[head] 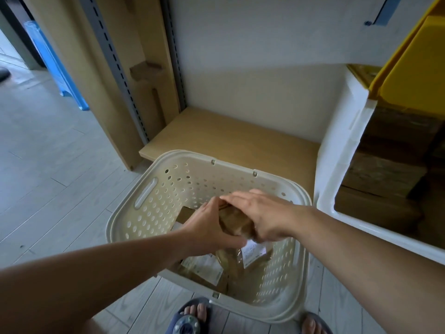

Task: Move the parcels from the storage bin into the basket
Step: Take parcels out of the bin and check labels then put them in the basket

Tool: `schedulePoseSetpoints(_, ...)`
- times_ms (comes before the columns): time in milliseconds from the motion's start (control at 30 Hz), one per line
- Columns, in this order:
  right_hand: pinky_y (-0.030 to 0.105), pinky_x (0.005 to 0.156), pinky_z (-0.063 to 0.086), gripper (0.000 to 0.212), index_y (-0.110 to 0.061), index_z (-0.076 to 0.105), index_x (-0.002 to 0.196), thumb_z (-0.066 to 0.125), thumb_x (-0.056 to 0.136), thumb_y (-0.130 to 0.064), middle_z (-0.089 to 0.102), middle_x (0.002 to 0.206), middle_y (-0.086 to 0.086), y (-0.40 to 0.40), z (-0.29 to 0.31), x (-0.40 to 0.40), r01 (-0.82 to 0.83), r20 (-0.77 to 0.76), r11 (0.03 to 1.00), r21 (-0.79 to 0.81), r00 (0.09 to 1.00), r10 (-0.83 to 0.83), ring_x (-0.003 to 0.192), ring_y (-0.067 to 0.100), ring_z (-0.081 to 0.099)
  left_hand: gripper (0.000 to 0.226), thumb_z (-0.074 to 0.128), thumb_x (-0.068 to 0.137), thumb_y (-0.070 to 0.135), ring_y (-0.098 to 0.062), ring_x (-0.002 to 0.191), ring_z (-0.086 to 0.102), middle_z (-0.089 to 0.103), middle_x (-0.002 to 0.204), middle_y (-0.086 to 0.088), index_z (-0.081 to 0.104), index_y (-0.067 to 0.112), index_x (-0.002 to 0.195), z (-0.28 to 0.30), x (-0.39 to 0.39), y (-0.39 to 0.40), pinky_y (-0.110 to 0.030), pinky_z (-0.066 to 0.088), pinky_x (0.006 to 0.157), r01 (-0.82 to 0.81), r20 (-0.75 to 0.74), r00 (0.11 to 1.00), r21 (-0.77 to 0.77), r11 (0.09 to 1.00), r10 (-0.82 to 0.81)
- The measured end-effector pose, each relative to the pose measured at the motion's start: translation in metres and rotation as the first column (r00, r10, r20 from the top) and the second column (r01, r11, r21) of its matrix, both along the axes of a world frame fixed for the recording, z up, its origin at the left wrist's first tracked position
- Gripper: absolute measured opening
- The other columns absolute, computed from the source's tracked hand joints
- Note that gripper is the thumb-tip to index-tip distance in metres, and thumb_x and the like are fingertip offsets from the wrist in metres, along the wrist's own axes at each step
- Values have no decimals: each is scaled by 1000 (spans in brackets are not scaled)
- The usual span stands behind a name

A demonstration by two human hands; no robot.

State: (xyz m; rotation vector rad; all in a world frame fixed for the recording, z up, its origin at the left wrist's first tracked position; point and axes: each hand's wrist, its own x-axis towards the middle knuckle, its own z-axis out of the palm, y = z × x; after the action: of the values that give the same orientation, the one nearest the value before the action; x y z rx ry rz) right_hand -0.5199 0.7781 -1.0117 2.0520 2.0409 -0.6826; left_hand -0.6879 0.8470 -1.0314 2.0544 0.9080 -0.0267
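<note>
While both hands meet over the middle of the basket [154, 189], the step in hand looks like the lowering of one brown parcel [232, 222] onto those already inside. The left hand [209, 227] comes in from seven o'clock and grips the parcel's left side, its thumb curled under the near edge. The right hand [262, 218] comes in from four o'clock and lies across the top of the parcel, its fingers [238, 197] fairly straight over the top; whether its thumb hooks round the far side cannot be told. The parcel is held between them, inside the basket's opening and just above the labelled parcels [204, 266] lying on the bottom towards six o'clock.

The white storage bin [337, 150] stands at three o'clock on a low shelf [228, 138], and brown parcels in the bin [385, 169] remain stacked there, so the task seems well short of done.

The next move probably calls for easing the parcel down until it rests, letting go with both hands, then reaching towards three o'clock for another from the bin.
</note>
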Motion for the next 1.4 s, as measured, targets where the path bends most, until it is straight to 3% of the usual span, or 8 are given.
schedulePoseSetpoints(100,31,81,40,111,-39,14,155,83,73,-7,40,128,-8,3,-14,-1,-52,46,997,-61,997,55,107,14,37,76,88,62,52,-3,103,59,60,112,17,47,34,124,-1,1,-2,-25,53,91,54,-45,997,-104,993,-59)
schedulePoseSetpoints(233,38,84,50,84,-30,32,147,77,80,-6,43,127,-2,2,-38,-1,-207,139,974,-91,966,219,106,20,41,38,69,93,36,-16,112,60,63,118,7,53,27,125,7,-1,-2,-29,49,96,327,-192,913,-184,927,-360)
schedulePoseSetpoints(400,36,78,47,72,-17,42,145,74,81,-2,42,142,5,-1,-74,-16,-382,209,916,-121,893,399,121,28,44,41,36,109,26,-27,126,52,53,140,-10,46,4,143,-4,-5,5,-18,38,65,461,-436,745,-212,862,-506)
schedulePoseSetpoints(533,39,81,45,59,-21,39,148,59,94,-9,43,143,10,1,-101,-23,-415,118,897,-152,893,433,125,34,43,46,38,107,27,-27,129,52,51,147,-11,41,11,150,-19,-7,12,-32,43,99,479,-540,656,-244,843,-528)
schedulePoseSetpoints(667,53,102,40,41,-18,57,136,36,105,-32,51,136,19,8,-119,-36,-324,0,922,-213,943,332,125,42,46,47,42,105,29,-25,123,57,54,142,-9,42,13,149,-30,-8,19,-36,47,96,511,-596,569,-284,812,-566)
schedulePoseSetpoints(833,50,104,40,45,-18,46,146,28,108,-33,50,142,18,24,-128,-26,-341,55,901,-269,928,368,130,42,45,53,40,105,21,-27,133,50,44,154,-11,31,16,156,-27,-5,22,-38,45,102,507,-613,565,-270,818,-552)
schedulePoseSetpoints(933,42,115,28,50,-25,21,159,15,110,-30,23,166,7,29,-133,-16,-420,140,833,-360,858,493,148,32,28,51,39,104,21,-26,136,47,43,154,-11,35,13,154,-26,-4,24,-40,42,110,518,-617,551,-275,810,-562)
schedulePoseSetpoints(1400,36,58,42,49,-15,19,156,26,108,-8,36,155,10,13,-150,-25,-501,420,824,-264,709,566,134,44,39,45,38,105,19,-27,130,52,50,147,-13,44,9,148,-18,-2,26,-39,45,105,509,-624,556,-267,819,-549)
